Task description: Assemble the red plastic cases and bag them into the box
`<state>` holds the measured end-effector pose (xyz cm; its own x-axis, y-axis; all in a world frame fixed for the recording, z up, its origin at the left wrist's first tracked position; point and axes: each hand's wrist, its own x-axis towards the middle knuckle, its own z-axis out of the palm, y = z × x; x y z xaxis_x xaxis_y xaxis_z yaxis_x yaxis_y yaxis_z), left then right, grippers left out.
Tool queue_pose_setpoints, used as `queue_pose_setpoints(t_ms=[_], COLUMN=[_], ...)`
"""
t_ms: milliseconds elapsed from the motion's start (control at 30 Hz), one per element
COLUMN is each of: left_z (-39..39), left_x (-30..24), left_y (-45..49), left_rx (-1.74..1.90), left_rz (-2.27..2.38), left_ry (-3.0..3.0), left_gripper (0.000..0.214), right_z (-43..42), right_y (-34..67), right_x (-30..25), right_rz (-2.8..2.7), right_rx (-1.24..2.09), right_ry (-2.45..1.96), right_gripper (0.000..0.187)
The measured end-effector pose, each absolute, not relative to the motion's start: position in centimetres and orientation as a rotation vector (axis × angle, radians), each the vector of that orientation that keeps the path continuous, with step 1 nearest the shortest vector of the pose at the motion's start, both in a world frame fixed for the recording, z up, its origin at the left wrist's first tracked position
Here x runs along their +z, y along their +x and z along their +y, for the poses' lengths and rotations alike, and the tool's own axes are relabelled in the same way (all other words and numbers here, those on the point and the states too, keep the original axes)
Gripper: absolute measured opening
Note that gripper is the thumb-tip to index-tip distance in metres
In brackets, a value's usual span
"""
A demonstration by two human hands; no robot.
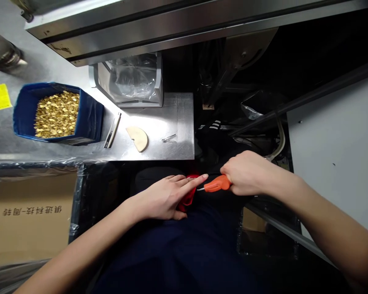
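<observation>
Over my lap, my left hand (171, 196) grips a shiny red part (188, 198), mostly hidden under the palm, with the index finger stretched out along it. My right hand (247, 173) is closed around the end of an orange-handled tool (216, 183). A thin metal shaft sticks out from the orange handle towards the red part. Whether its tip touches the red part, I cannot tell.
On the metal bench (184, 122) are a blue bin of small brass-coloured pieces (57, 114), a utility knife (113, 130), a beige half-round piece (137, 138), tweezers (169, 139) and a grey bin with plastic bags (135, 81). A cardboard box (30, 232) stands at left, a grey panel (337, 134) at right.
</observation>
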<state>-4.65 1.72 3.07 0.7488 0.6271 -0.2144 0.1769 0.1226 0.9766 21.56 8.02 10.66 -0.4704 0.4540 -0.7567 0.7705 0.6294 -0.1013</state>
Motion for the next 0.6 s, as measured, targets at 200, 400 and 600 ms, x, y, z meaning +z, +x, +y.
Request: queue_pose_setpoints(t_ms=[200,400,600], left_z=[0.5,-2.1,-2.2], left_x=[2.7,-1.0,-2.6], left_y=[-5.8,-6.8,-6.6], left_rx=[0.462,0.823,0.831], left_rz=[0.812,0.762,0.796], left_ry=[1.154,0.153,0.046], left_gripper=[0.095,0.059,0.052], right_z=[9.1,12.8,18.6], right_y=[22.7,26.4,25.8], right_x=[7.6,1.4,-4.3], right_rz=[2.42,2.693,2.691], right_rx=[-0.474,-0.056,0.079], right_ry=[0.985,1.15,1.285], right_gripper=[0.011,0.043,0.043])
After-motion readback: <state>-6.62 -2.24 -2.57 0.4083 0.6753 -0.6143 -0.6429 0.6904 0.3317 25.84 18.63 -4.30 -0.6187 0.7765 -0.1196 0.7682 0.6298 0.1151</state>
